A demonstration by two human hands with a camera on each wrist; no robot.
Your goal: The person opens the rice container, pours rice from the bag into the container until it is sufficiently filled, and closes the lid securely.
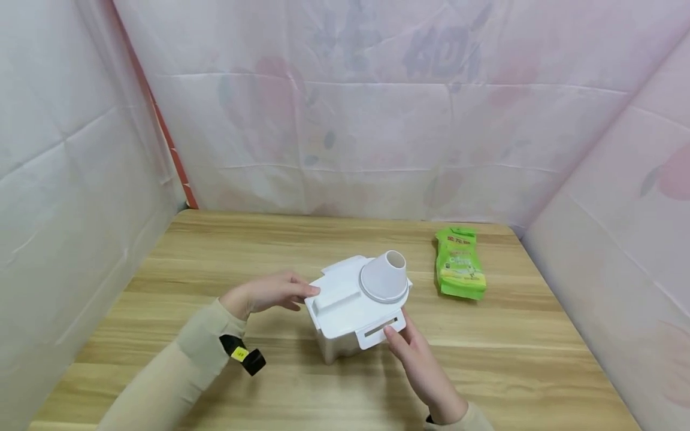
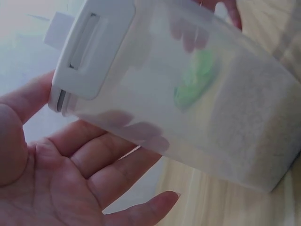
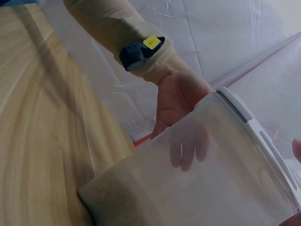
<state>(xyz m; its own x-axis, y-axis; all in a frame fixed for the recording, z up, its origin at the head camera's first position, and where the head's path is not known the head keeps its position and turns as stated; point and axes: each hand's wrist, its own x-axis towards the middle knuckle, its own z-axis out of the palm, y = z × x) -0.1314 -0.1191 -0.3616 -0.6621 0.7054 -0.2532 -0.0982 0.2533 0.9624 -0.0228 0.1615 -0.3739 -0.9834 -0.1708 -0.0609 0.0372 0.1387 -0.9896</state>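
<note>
A translucent grain storage container (image 1: 336, 347) with a white lid (image 1: 339, 299) is at the middle of the table. A white cone-shaped cup (image 1: 384, 276) rises from the lid's right part, and a slotted side latch (image 1: 371, 337) faces me. Pale, fine-grained contents (image 2: 258, 108) fill the lower part. My left hand (image 1: 272, 292) holds the lid's left end, thumb on the edge and fingers along the wall. On the right, my right hand (image 1: 423, 366) grips the container, its thumb at the latch; its fingers are mostly hidden in the head view.
A green printed packet (image 1: 460, 263) lies on the wooden table (image 1: 242, 239) at the back right. Pale patterned curtains (image 1: 366, 131) hang behind the table and along both sides. A black band with a small device (image 1: 245, 354) sits on my left wrist.
</note>
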